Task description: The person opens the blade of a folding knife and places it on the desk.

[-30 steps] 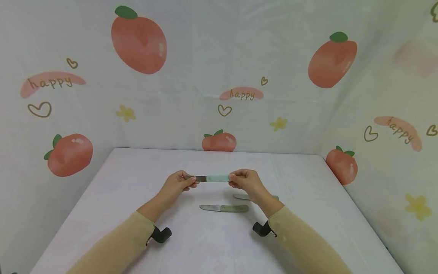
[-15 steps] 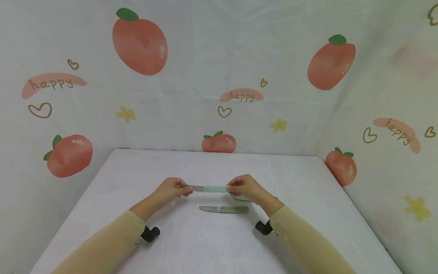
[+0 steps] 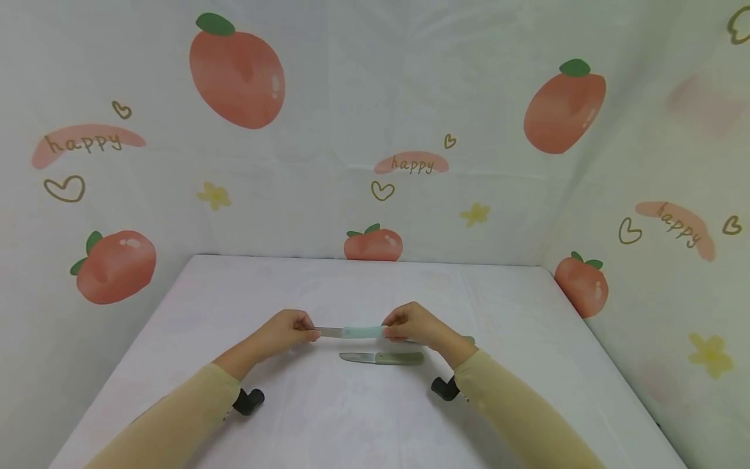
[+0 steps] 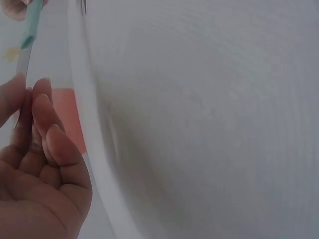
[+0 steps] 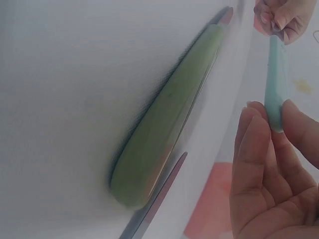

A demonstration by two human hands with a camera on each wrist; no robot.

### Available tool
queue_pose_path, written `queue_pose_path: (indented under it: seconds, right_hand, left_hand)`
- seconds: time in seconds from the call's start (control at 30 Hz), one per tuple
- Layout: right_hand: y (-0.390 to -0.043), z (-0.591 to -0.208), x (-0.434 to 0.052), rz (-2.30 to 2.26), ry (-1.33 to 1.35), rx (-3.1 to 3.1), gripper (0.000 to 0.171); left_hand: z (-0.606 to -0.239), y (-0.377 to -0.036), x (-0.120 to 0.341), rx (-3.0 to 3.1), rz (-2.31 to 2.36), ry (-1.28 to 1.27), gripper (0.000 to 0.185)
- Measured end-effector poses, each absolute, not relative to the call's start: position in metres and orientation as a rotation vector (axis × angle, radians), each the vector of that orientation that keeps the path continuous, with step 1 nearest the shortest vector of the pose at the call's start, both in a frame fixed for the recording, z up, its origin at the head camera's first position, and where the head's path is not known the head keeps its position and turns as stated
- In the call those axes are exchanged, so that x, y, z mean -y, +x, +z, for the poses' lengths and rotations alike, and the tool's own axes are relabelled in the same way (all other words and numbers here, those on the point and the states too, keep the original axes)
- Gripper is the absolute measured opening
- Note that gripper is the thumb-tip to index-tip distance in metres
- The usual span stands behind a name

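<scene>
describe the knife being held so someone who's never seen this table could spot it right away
On the white table, look between the left hand and right hand. The pale blue knife hangs there, pinched at both ends; the green knife lies flat below.

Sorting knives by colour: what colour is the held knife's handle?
Pale mint blue handle, clearest in the head view.

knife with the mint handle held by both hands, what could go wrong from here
The left hand pinches the bare blade of the mint-handled knife, so a slip could cut the fingers. The right hand holds only the handle's end; if dropped, it may land on the green-handled knife lying just below.
</scene>
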State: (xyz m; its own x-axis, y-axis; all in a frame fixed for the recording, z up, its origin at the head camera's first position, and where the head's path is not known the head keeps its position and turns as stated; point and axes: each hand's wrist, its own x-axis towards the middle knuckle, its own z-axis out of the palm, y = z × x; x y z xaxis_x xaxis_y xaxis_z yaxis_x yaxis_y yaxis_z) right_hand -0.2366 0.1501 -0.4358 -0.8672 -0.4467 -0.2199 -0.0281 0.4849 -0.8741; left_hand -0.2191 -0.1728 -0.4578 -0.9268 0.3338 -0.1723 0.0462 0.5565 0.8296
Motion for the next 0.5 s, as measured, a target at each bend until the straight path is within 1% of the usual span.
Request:
queue_pose_path:
  seconds: [0.2,0.5]
  right_hand:
    - [-0.239,-0.442,-0.138,-1.290,-0.451,-2.381,0.012]
    - [-0.239,-0.451,-0.121,-1.206,-0.422,-2.433,0.010]
  left_hand:
    - [-0.458,-0.220,0.179,-2.530,1.252,0.267,0.023]
    - [-0.457,-0.216,0.186,-2.579,1.122,0.208,0.021]
